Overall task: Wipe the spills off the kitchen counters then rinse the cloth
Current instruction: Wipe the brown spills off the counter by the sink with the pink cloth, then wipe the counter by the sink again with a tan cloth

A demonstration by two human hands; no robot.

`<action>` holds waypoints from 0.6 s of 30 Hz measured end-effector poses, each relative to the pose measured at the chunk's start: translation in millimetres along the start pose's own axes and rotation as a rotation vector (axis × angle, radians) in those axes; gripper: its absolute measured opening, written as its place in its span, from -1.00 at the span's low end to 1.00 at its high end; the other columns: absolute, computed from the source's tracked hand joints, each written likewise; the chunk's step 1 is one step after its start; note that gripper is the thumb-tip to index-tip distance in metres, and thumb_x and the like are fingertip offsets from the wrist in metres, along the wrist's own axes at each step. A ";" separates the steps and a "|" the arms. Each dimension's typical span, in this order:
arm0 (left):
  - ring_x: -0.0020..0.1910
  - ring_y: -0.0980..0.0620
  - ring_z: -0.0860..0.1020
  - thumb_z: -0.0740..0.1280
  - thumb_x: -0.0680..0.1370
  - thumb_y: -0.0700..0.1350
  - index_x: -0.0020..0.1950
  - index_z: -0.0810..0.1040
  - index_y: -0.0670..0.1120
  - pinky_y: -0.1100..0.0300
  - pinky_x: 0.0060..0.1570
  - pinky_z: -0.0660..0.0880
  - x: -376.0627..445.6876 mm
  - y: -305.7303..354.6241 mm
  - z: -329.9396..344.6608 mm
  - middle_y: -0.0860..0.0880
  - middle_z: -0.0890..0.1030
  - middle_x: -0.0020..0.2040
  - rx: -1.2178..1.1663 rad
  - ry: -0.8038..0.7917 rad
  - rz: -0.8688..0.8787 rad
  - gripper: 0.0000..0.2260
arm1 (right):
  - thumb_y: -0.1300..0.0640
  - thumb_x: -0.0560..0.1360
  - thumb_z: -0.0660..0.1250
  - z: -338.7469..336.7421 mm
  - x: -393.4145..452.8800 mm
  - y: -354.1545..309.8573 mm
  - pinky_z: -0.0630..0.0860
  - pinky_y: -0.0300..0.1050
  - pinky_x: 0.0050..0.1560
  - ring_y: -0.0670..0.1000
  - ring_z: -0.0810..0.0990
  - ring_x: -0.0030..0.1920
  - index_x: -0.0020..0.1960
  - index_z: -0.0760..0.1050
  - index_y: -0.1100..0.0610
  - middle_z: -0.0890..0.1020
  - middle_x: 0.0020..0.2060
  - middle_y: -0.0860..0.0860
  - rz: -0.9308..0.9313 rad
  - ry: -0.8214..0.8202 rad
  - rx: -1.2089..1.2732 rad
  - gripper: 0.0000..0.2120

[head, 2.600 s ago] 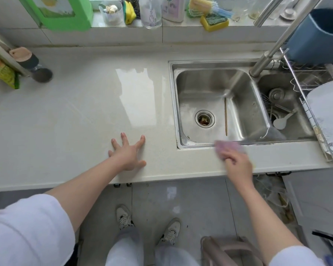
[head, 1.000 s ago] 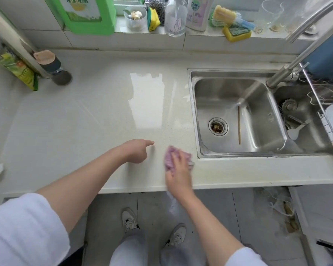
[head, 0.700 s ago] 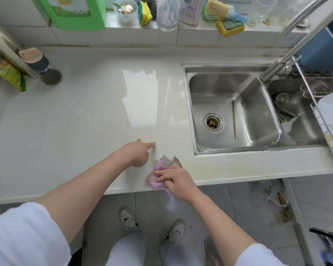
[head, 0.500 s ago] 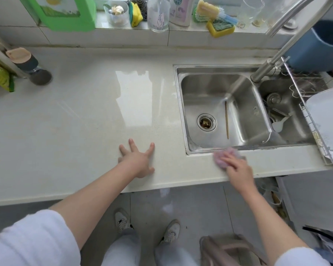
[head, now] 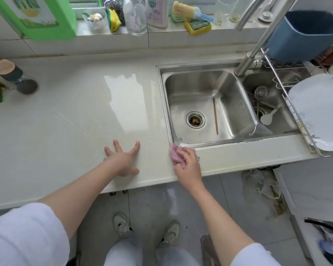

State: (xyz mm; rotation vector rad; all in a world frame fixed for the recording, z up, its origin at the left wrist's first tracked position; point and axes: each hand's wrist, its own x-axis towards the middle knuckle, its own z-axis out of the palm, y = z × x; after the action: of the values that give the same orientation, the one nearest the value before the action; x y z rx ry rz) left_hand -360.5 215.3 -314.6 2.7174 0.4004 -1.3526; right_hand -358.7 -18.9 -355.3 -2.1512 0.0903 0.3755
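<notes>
the right hand (head: 187, 166) presses a crumpled pink cloth (head: 175, 153) onto the pale, glossy stone-look bench (head: 65, 116), at the near left corner of the sink (head: 204, 104). its fingers (head: 183, 153) are curled together over the cloth, gripping the soft bunched fabric, which bulges out to the left and ahead of the knuckles and touches the sink's steel rim. the left hand (head: 123, 160) lies flat on the bench, well apart from the cloth, palm down with fingers spread wide and nothing under them.

the bench surface is smooth and speckled cream, with a bright rectangular reflection across its middle. the sink is brushed stainless steel with two rounded rectangular basins; the larger left one has a round drain (head: 195, 120) with dark bits in it and a single thin wooden chopstick (head: 215, 116) lying lengthwise on its floor. a slanting metal tap (head: 258, 43) rises from the back edge between the basins. a white plastic spoon (head: 268, 117) lies in the smaller right basin. at the right, a wire rack (head: 288, 104) holds a white squarish plate (head: 319, 110). on the tiled ledge behind stand a green carton (head: 38, 16), a clear bottle (head: 135, 16) and a yellow sponge (head: 197, 25) with a green scouring face.
</notes>
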 end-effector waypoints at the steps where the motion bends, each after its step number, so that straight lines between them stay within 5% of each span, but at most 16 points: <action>1: 0.46 -0.60 -0.20 0.26 0.55 0.29 0.46 -0.48 0.32 -0.36 0.41 0.15 0.6 0.3 0.4 -0.37 -0.44 0.49 0.006 -0.001 -0.001 -0.10 | 0.40 0.46 0.24 -13.0 2.3 -4.8 0.57 -0.06 -0.06 -0.03 0.55 -0.02 0.30 0.51 0.12 0.51 0.16 0.05 0.108 -0.019 0.219 -0.55; 3: 0.46 -0.59 -0.20 0.25 0.55 0.29 0.46 -0.49 0.32 -0.36 0.41 0.14 0.6 1.6 -0.5 -0.37 -0.44 0.49 0.011 -0.007 -0.001 -0.11 | 0.45 0.52 0.14 -46.8 9.8 -3.8 0.35 -0.22 -0.53 -0.06 0.40 -0.46 0.25 0.48 0.15 0.51 -0.22 0.09 0.297 0.034 0.621 -0.60; 6: 0.46 -0.58 -0.21 0.25 0.56 0.28 0.45 -0.50 0.32 -0.36 0.42 0.13 0.3 1.7 -0.9 -0.36 -0.45 0.49 0.010 -0.012 0.002 -0.11 | 0.38 0.57 0.11 -90.0 21.9 6.1 0.19 -0.34 -0.65 -0.13 0.24 -0.61 0.19 0.46 0.21 0.39 -0.35 0.07 0.401 0.083 0.998 -0.73; 9: 0.46 -0.58 -0.22 0.25 0.56 0.27 0.45 -0.50 0.32 -0.36 0.43 0.11 0.1 2.0 -0.5 -0.36 -0.46 0.48 0.008 -0.019 0.008 -0.11 | 0.09 0.56 0.34 -107.6 27.2 22.9 0.30 -0.28 -0.66 -0.09 0.38 -0.60 0.23 0.48 0.29 0.48 -0.36 0.07 0.387 -0.030 1.068 -0.66; 11: 0.46 -0.58 -0.23 0.25 0.56 0.27 0.45 -0.50 0.32 -0.36 0.44 0.10 0.0 2.3 -0.8 -0.36 -0.47 0.48 0.008 -0.020 0.009 -0.11 | 0.16 0.43 0.48 -111.7 24.8 26.9 0.29 -0.28 -0.62 -0.07 0.38 -0.59 0.29 0.42 0.25 0.49 -0.36 0.06 0.376 -0.078 0.998 -0.51; 14: 0.46 -0.58 -0.22 0.25 0.57 0.27 0.44 -0.51 0.32 -0.37 0.44 0.11 -0.1 2.3 -1.0 -0.36 -0.47 0.48 0.010 -0.024 0.004 -0.11 | 0.42 0.49 0.31 -115.2 23.7 21.3 0.26 -0.29 -0.57 -0.10 0.40 -0.57 0.27 0.45 0.16 0.62 -0.14 0.01 0.336 -0.080 0.984 -0.61; 18: 0.46 -0.58 -0.21 0.24 0.56 0.29 0.43 -0.52 0.33 -0.36 0.45 0.12 1.3 2.2 0.0 -0.36 -0.47 0.48 0.018 -0.023 0.001 -0.11 | 0.30 0.62 0.19 -124.4 32.8 7.6 0.55 -0.17 -0.34 -0.02 0.61 -0.31 0.22 0.51 0.16 0.69 -0.12 0.07 0.233 -0.109 0.947 -0.78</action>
State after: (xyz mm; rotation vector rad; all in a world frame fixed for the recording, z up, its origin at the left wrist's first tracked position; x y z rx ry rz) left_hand -359.1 213.4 -315.7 2.7130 0.3867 -1.3918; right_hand -300.1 -122.2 -305.3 -1.1846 0.3780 0.4632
